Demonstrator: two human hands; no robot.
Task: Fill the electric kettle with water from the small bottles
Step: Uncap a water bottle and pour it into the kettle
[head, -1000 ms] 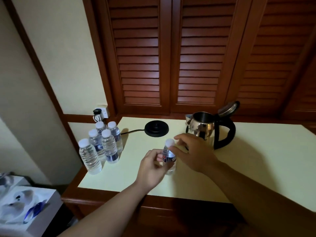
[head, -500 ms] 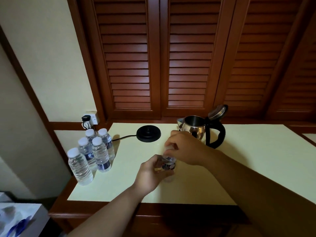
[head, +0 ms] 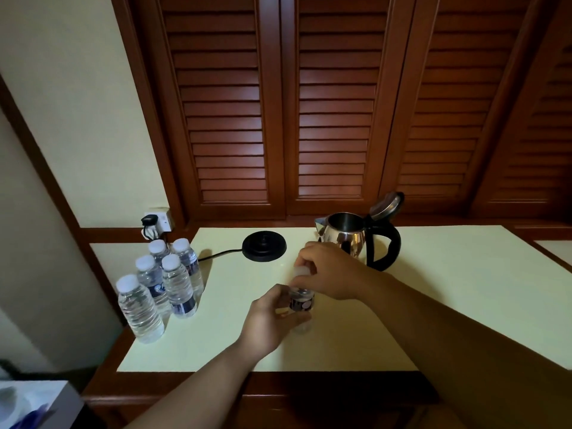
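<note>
Louvred doors back the tabletop [head: 433,289]. Left hand [head: 272,320] grips the small bottle [head: 301,301], thin and easily squeezed; right hand [head: 331,270] pinches its cap [head: 300,271]. Hold low, gently.

We see a small clear water bottle [head: 301,301] with a dark label standing upright on the pale tabletop, its white cap [head: 299,271] at the top. Behind it to the right our steel electric kettle [head: 349,239] sits off its base, lid [head: 386,204] tipped open, black handle to the right. Five more capped bottles [head: 161,284] cluster upright at the table's left edge.
</note>
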